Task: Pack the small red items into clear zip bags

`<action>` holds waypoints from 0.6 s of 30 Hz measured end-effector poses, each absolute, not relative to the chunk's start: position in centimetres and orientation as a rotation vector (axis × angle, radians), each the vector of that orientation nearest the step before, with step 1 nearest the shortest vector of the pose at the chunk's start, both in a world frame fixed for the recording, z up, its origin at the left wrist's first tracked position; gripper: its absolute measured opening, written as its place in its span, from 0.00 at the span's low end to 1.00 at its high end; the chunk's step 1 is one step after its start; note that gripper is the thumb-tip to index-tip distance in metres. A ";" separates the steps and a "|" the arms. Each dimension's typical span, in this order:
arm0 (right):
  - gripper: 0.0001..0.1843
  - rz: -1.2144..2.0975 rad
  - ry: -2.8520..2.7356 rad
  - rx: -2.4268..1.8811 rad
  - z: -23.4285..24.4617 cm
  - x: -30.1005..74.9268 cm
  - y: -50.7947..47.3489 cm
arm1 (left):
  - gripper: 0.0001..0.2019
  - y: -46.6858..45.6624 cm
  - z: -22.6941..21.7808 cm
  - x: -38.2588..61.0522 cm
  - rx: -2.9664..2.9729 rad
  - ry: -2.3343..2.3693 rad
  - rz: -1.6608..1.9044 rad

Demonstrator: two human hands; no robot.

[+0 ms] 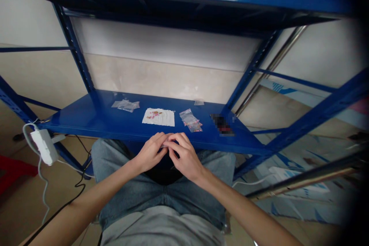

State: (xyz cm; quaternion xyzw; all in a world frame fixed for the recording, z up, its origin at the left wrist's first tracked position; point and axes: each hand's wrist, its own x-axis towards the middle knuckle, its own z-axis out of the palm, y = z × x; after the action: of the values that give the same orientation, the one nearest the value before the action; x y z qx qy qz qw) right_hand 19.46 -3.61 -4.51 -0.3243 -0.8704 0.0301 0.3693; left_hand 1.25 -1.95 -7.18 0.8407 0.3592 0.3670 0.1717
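My left hand (150, 153) and my right hand (184, 157) meet at the front edge of the blue metal shelf (95, 117), fingertips pinched together on a small clear plastic bag (165, 145) that barely shows between them. Behind the hands on the shelf lies a white cloth (158, 117) with small reddish pieces on it. To its right is a small heap of clear zip bags (190, 120) with red strips. A second heap of clear bags (126, 105) lies further left.
A dark blurred object (222, 125) lies at the right end of the shelf. One more small clear bag (198, 102) is near the back wall. A white power strip (44, 146) with cables hangs at the shelf's left corner. Blue uprights and braces frame both sides.
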 end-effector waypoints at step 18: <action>0.15 0.162 -2.667 -0.693 -5.6 19.8 -3.3 | 0.18 -1.8 -7.5 0.7 2.927 1.050 0.811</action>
State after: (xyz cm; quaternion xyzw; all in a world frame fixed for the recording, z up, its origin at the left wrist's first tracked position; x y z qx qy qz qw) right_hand 19.76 -3.27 -5.57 -0.2466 -0.9487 0.0577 0.1894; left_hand 0.67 -1.78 -7.50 0.9102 0.3265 0.2523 -0.0358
